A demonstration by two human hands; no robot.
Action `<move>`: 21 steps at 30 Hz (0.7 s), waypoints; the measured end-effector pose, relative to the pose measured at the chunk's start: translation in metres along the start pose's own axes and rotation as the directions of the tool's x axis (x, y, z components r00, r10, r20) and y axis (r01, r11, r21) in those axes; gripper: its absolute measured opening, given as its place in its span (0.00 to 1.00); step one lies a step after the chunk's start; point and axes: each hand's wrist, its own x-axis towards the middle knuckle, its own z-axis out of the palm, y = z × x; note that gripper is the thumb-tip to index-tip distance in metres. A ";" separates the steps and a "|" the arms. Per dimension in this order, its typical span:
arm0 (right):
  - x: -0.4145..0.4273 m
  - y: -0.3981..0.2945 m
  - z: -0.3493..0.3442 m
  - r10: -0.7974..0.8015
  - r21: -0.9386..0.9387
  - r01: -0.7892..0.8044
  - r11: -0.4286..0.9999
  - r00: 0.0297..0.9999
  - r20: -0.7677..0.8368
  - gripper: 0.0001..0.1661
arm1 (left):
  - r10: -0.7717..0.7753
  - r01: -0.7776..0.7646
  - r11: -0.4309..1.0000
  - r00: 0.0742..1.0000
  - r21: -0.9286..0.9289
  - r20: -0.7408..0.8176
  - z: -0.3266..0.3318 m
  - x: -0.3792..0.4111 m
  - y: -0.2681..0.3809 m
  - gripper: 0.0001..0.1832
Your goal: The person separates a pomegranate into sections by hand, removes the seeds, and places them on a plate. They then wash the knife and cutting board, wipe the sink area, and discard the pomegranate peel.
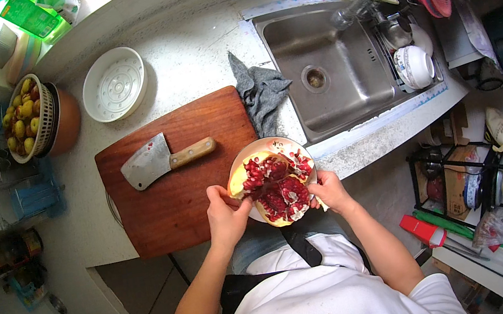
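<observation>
A pomegranate (279,185), broken open into joined sections with red seeds showing, lies over a round plate (274,144) at the near right corner of a wooden cutting board (176,215). My left hand (229,216) grips the left side of the fruit with thumb and fingers. On its right side, my right hand (330,191) holds the edge of the fruit, with a pale bit of peel or membrane at its fingers. A cleaver (149,165) with a wooden handle rests flat on the board, its blade to the left and a few red bits on it.
Behind the board stands a white perforated round tray (115,85). A grey cloth (260,92) lies between board and steel sink (331,67). Bowls (413,67) sit in a rack right of the sink. A basket of jujube-like fruit (44,112) is at left, above a brown pot (68,121).
</observation>
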 end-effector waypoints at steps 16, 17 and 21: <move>0.005 0.009 0.025 -0.013 0.076 0.016 0.997 0.999 -0.037 0.09 | 0.438 -0.429 0.899 0.886 0.091 -0.154 -0.008 0.006 -0.010 0.33; 0.004 0.010 0.025 -0.012 0.079 0.015 0.997 0.999 -0.037 0.09 | 0.406 -0.416 0.908 0.903 -0.053 -0.138 -0.005 0.008 -0.013 0.33; 0.003 0.010 0.028 -0.028 0.099 0.035 0.994 0.998 -0.063 0.08 | 0.314 -0.323 0.944 0.941 -0.060 -0.126 0.008 -0.007 -0.010 0.33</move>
